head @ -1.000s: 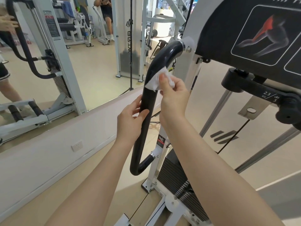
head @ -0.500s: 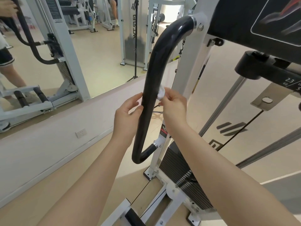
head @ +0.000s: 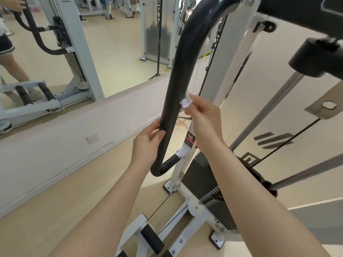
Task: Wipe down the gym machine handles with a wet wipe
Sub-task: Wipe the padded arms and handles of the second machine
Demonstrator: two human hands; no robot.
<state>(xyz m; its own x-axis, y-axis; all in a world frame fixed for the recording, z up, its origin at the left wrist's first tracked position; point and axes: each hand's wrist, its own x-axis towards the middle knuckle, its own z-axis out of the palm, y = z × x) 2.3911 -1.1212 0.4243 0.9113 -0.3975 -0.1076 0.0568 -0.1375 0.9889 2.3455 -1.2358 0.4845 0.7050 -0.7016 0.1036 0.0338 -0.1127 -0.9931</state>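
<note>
Head view: black curved handle (head: 174,93) runs down the white machine frame (head: 222,75). Left hand (head: 147,143) wraps thumb and fingers around the lower stretch of the handle. Right hand (head: 201,115) pinches a crumpled white wipe (head: 186,101) against the handle's right edge, above the left hand. Red-and-black sticker (head: 190,139) on the frame post, print too small to read. Wall outlet (head: 92,137) sits low at left, below the mirror (head: 74,43).
</note>
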